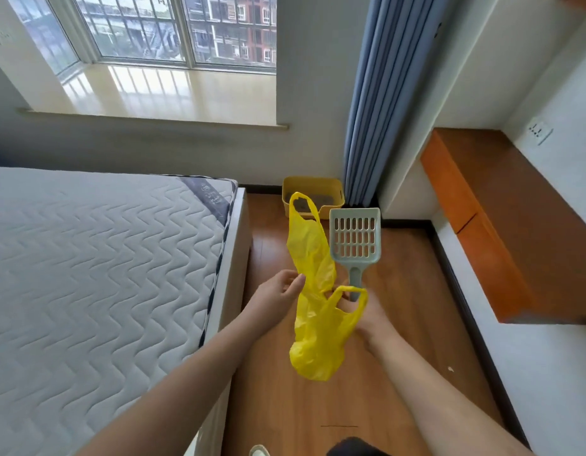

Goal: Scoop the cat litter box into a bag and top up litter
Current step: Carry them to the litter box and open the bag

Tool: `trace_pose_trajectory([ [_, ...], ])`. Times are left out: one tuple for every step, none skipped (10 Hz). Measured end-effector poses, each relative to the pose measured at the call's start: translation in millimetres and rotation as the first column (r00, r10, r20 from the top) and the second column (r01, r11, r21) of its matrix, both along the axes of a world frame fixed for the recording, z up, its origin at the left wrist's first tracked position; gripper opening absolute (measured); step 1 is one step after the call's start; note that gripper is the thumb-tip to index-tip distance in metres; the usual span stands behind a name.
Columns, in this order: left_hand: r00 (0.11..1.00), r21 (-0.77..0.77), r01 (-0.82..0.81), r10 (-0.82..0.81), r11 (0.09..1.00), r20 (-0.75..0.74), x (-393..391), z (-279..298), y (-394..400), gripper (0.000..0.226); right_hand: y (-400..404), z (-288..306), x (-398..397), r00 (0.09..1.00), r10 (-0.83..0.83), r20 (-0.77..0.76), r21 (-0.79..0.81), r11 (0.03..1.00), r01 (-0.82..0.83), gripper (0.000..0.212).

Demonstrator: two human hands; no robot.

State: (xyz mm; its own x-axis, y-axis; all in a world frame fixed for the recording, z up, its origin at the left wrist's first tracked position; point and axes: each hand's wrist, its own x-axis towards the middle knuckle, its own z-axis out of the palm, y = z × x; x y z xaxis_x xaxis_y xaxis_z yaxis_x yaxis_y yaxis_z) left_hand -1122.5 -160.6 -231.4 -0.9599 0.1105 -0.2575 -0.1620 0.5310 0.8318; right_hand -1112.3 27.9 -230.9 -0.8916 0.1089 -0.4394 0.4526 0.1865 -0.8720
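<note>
One yellow litter box [313, 195] sits on the floor at the far wall, holding grey litter. Left hand [278, 292] pinches the limp yellow bag [313, 311]. Right hand [367, 315], partly hidden behind the bag, grips the scoop [354, 238], handle toward the person, slotted head pointing away. Mattress [97, 274] left, curtain [383, 103] beside the box.

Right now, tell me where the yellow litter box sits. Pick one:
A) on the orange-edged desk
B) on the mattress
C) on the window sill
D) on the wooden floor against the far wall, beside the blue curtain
D: the yellow litter box stands on the wooden floor at the foot of the far wall, just left of the blue curtain, partly hidden behind the yellow bag.
</note>
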Motion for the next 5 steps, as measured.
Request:
trace_pose_trajectory([
  [0.997,-0.028,-0.053,0.054,0.998,0.055,-40.0,-4.6,21.7,0.061,13.5,-11.8,-34.2,0.995,0.063,-0.079,0.035,0.998,-0.061,0.016],
  [0.997,-0.074,-0.062,0.065,0.995,0.044,-77.4,-13.9,40.8,0.062,23.6,-11.8,-68.0,0.976,0.146,-0.163,0.058,0.989,-0.139,0.037],
  [0.996,-0.115,-0.084,0.084,0.990,-0.005,-120.4,-20.8,57.5,0.061,46.4,-24.0,-113.6,0.979,0.097,-0.181,0.038,0.995,-0.091,0.038],
  [0.987,-0.170,-0.160,0.155,0.972,-0.044,-158.7,-18.7,67.3,0.064,71.9,-29.6,-151.0,0.978,0.010,-0.208,0.017,1.000,-0.007,0.037],
  [0.971,-0.214,-0.238,0.229,0.948,-0.065,-190.8,-18.2,66.9,0.055,104.1,-37.4,-187.7,0.977,-0.006,-0.213,0.058,0.998,0.019,0.023],
])
